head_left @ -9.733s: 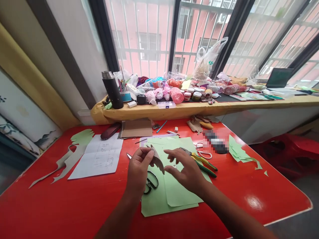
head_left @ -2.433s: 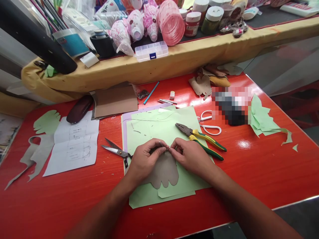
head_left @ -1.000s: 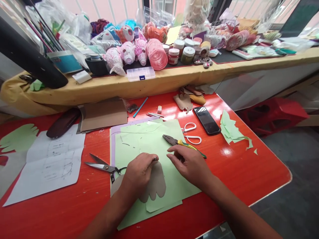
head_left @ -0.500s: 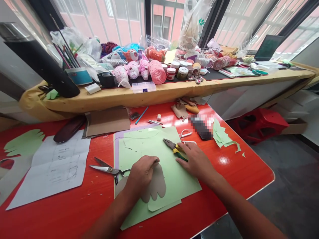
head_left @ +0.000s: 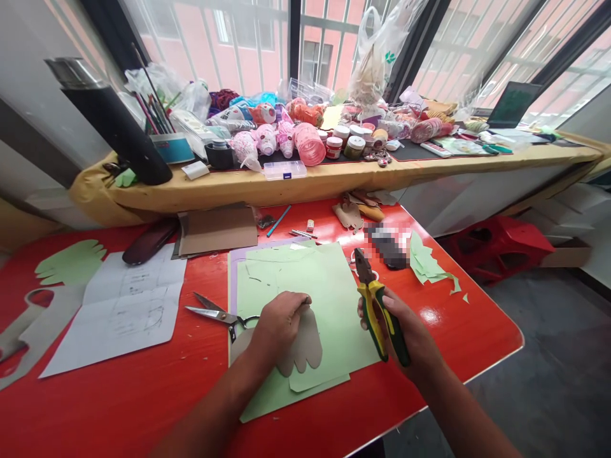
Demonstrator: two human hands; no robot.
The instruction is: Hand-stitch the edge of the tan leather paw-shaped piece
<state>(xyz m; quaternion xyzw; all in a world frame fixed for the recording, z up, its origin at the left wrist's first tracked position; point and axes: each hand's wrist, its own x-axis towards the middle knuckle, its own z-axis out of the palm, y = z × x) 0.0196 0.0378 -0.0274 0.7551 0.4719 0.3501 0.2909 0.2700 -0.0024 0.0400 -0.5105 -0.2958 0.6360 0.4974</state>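
My right hand (head_left: 415, 337) grips a pair of combination pliers (head_left: 375, 302) with yellow and green handles. The pliers are raised off the sheets, jaws up and handles slightly apart. My left hand (head_left: 281, 321) is closed in a pinch over a grey paw-shaped cut-out (head_left: 305, 346); something small and dark shows at the fingertips, too small to name. Under the cut-out lie light green sheets (head_left: 329, 280) with a purple sheet (head_left: 233, 273) beneath. Left of my left hand rest open scissors (head_left: 214, 312), and thin dark wire bits (head_left: 260, 280) lie on the green paper.
A drawing sheet (head_left: 119, 305), a dark case (head_left: 147, 245) and brown cardboard (head_left: 219, 230) lie to the left. A phone (head_left: 389, 248) and green paper scraps (head_left: 427, 261) are on the right. Behind, a cluttered ledge holds paint jars (head_left: 354, 147) and a black flask (head_left: 117, 127).
My right hand has picked up the pliers from the green sheet and turned them upright, shifting right. My left hand stays on the grey cut-out. The view has shifted slightly.
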